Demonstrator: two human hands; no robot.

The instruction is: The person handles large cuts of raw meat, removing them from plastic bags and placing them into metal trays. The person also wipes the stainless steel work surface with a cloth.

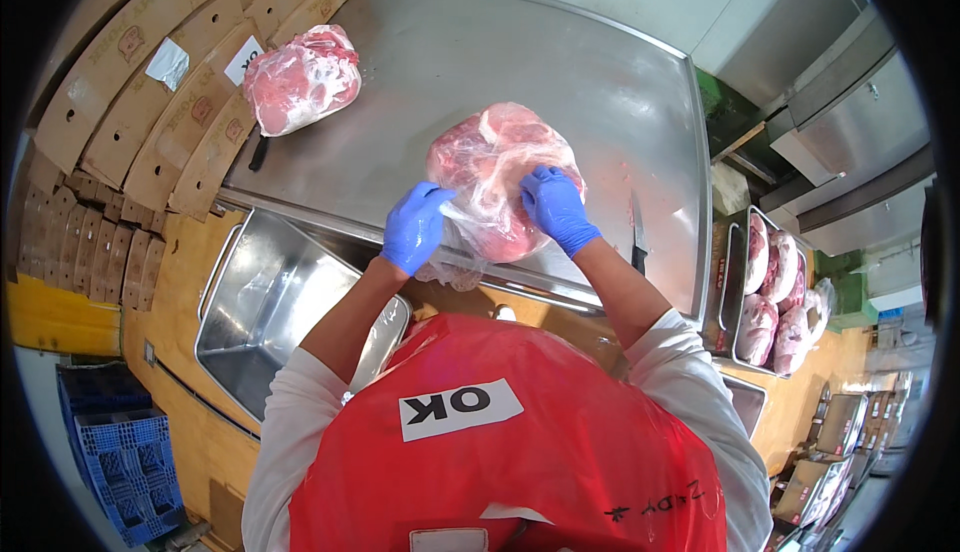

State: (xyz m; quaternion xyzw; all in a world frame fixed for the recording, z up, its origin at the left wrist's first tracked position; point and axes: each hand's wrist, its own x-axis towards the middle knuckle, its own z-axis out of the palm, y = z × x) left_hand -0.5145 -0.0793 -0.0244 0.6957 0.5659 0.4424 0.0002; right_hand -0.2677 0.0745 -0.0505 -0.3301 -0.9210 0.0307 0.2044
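Large meat cut (492, 157) at the bench's (430, 52) near edge

A second cut (300, 82) sits along the left edge, a black handle (259, 154) beside it. The left hand (413, 230) is closed on clear film (462, 220) at the large cut's left side — the right hand (558, 210) rests on top, fingers bent, its grip impossible to tell. A knife (638, 237) lies near the right edge.

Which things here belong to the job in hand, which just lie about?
In the job, apparently:
large raw meat cut
clear plastic film, in left hand
right hand, on the meat
steel table

Likely just lying about:
knife right of the meat
cardboard cartons
blue plastic pallets
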